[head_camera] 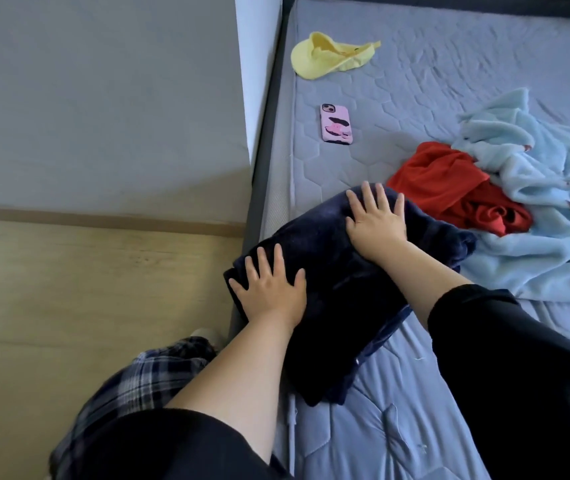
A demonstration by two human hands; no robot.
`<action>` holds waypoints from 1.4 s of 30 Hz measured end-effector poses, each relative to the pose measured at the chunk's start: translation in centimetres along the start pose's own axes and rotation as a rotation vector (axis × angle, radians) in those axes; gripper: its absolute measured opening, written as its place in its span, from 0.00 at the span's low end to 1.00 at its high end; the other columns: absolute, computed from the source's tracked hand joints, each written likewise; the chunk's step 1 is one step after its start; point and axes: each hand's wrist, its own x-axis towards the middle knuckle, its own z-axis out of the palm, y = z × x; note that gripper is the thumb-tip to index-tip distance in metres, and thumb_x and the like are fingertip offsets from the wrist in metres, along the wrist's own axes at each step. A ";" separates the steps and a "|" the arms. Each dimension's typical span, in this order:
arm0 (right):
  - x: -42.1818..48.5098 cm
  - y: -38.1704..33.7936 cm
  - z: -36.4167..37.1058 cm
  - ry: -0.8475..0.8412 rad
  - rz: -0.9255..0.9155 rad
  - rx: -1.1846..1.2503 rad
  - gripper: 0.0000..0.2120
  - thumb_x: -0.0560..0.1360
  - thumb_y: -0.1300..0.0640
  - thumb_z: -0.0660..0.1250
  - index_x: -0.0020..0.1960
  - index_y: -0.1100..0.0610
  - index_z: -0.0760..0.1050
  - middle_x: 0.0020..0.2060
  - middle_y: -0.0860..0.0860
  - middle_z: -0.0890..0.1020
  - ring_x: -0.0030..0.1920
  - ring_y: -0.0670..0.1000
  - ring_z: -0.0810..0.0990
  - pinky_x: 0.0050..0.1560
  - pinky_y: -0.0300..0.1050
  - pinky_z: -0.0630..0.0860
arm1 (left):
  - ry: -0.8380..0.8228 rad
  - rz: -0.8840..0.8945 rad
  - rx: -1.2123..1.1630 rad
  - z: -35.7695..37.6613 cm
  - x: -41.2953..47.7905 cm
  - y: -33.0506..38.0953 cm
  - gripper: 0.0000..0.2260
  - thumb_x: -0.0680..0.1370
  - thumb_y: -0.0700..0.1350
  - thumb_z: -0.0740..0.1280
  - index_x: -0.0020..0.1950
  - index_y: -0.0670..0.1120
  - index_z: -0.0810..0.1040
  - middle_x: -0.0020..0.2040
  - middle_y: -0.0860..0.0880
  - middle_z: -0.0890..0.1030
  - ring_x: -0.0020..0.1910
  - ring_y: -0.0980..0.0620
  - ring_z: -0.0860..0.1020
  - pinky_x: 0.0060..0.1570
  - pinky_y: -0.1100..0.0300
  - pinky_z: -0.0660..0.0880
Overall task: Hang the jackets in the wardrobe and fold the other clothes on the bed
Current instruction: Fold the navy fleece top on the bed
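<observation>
Head camera, looking down at a bed: a folded dark navy garment (339, 292) is lying at the near left edge of the grey quilted mattress (415, 81). The left hand (271, 289) and right hand (375, 221) are both pressing flat on it, fingers spread and straight, gripping nothing. Just right, a red garment (449, 185) is touching a crumpled pale blue fleece (546, 216). Farther up are lying a pink phone (336, 123) and a yellow cap (328, 55).

One navy garment (328, 261), one red garment (449, 188), one pale blue fleece garment (553, 220), one yellow cap (325, 58), one pink-cased phone (336, 123)
</observation>
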 end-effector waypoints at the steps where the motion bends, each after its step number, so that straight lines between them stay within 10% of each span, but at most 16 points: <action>1: -0.4 -1.3 -0.7 0.069 -0.027 -0.052 0.28 0.80 0.48 0.51 0.78 0.53 0.52 0.78 0.54 0.47 0.77 0.57 0.44 0.72 0.65 0.41 | 0.000 0.002 0.005 0.0 0.0 -0.1 0.29 0.80 0.63 0.43 0.78 0.55 0.39 0.79 0.49 0.43 0.77 0.46 0.42 0.71 0.36 0.43; 4: -2.9 -4.0 -0.9 0.254 -0.168 0.080 0.28 0.76 0.46 0.53 0.74 0.53 0.62 0.76 0.57 0.56 0.76 0.59 0.52 0.70 0.67 0.47 | 0.016 0.011 0.015 0.2 -0.1 -0.4 0.29 0.80 0.63 0.43 0.78 0.54 0.39 0.79 0.49 0.43 0.77 0.46 0.42 0.71 0.37 0.42; 10: -3.5 -3.0 2.7 0.104 -0.137 0.328 0.28 0.78 0.44 0.53 0.77 0.46 0.55 0.78 0.49 0.52 0.77 0.51 0.45 0.73 0.59 0.41 | 0.107 -0.119 -0.332 -0.4 1.0 -0.5 0.33 0.75 0.65 0.57 0.77 0.55 0.53 0.78 0.50 0.52 0.77 0.48 0.49 0.71 0.38 0.53; 22: -2.8 -3.0 2.8 0.109 -0.148 0.395 0.29 0.77 0.42 0.53 0.77 0.46 0.55 0.78 0.48 0.52 0.77 0.49 0.45 0.73 0.56 0.40 | -0.336 0.046 -0.568 -3.7 5.6 -3.9 0.53 0.63 0.67 0.73 0.78 0.56 0.46 0.77 0.48 0.59 0.74 0.46 0.62 0.70 0.47 0.63; 27: -6.9 -2.2 0.6 0.290 -0.107 0.646 0.28 0.73 0.49 0.68 0.70 0.55 0.69 0.76 0.55 0.59 0.76 0.54 0.54 0.75 0.56 0.51 | 0.133 0.316 0.073 -3.7 3.9 -1.9 0.42 0.74 0.60 0.68 0.78 0.54 0.45 0.76 0.45 0.57 0.73 0.43 0.58 0.70 0.44 0.60; 32: -13.9 1.6 0.0 0.667 0.515 0.782 0.33 0.67 0.51 0.74 0.68 0.56 0.68 0.71 0.58 0.64 0.71 0.56 0.60 0.72 0.51 0.58 | 0.385 0.651 0.127 -3.5 0.5 0.8 0.32 0.72 0.32 0.67 0.74 0.47 0.64 0.70 0.44 0.66 0.68 0.44 0.64 0.68 0.49 0.63; 37: -17.6 1.3 1.7 0.212 1.052 1.575 0.40 0.67 0.50 0.77 0.71 0.61 0.62 0.67 0.60 0.71 0.63 0.55 0.73 0.62 0.46 0.70 | 0.097 0.776 0.127 -4.2 -1.4 4.1 0.25 0.81 0.52 0.56 0.77 0.53 0.56 0.78 0.47 0.53 0.77 0.46 0.49 0.73 0.44 0.49; 39: -17.9 1.1 1.7 0.009 1.045 1.988 0.32 0.71 0.50 0.74 0.67 0.62 0.66 0.60 0.61 0.78 0.53 0.55 0.81 0.49 0.48 0.78 | -0.153 0.767 0.245 -3.8 -2.4 4.5 0.36 0.75 0.69 0.52 0.78 0.57 0.45 0.79 0.50 0.40 0.76 0.47 0.36 0.71 0.39 0.40; 42: -17.4 0.7 1.1 -0.262 0.869 2.230 0.28 0.73 0.46 0.69 0.67 0.59 0.71 0.58 0.56 0.81 0.57 0.53 0.81 0.58 0.49 0.76 | -0.234 0.757 0.372 -3.0 -3.8 4.0 0.48 0.67 0.75 0.58 0.77 0.56 0.37 0.77 0.51 0.32 0.74 0.46 0.30 0.69 0.35 0.37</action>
